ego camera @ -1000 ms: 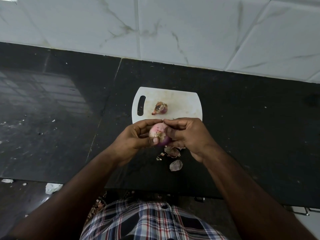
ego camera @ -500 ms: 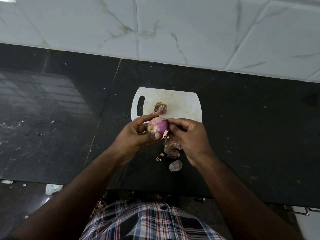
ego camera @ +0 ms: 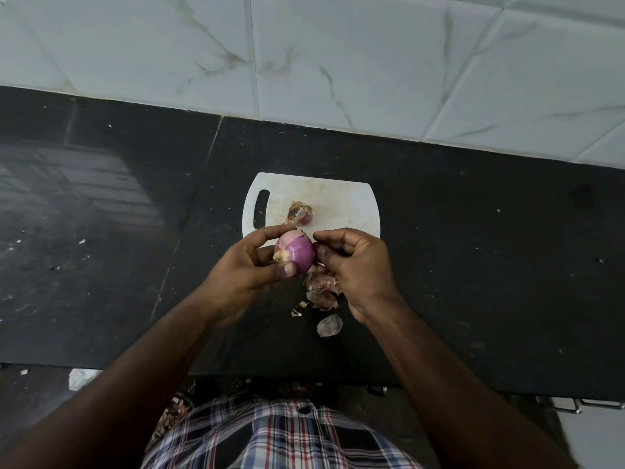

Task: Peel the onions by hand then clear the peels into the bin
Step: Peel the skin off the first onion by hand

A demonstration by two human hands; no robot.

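The slick purple onion (ego camera: pixel 295 254) looks the likeliest thing to go wrong here: with most of its dry skin off, a hard tug at the last pale patch near the top could squirt it out of the fingers and onto the black counter (ego camera: pixel 473 265). Loose peels (ego camera: pixel 321 289) lie scattered near the counter's front edge, so a careless sweep of the wrist could push some over the edge. A second onion (ego camera: pixel 300 213), skin on, waits on the white cutting board (ego camera: pixel 351 208) just beyond. No bin is in view.

The left hand (ego camera: pixel 250 269) cups the purple onion from the left, thumb on its near side and fingers curled over the top. The right hand (ego camera: pixel 355 262) sits touching its right flank, fingers curled in; I cannot tell whether they pinch skin.
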